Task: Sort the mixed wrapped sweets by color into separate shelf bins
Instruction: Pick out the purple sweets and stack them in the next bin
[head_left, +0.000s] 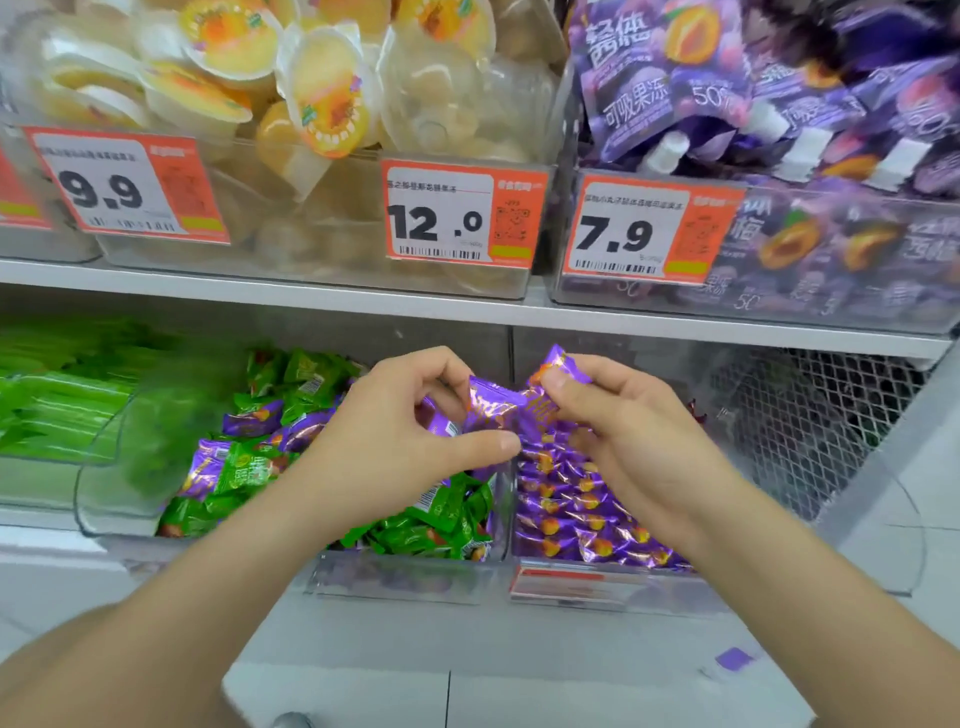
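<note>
Where fingers (488, 446) pinch, glossy purple foil sweets (497, 409) crinkle.

Bright, even white light with faint, soft shadows. The 12.0 tag (462, 213) reads sharp. Left of it the green packs (57, 384) smear with blur, and right of it the pouches (857, 104) blur too. Below it, purple sweets (571, 514) glint with glare. The shelf (311, 296) under it slants and bows from wide-angle distortion.
</note>
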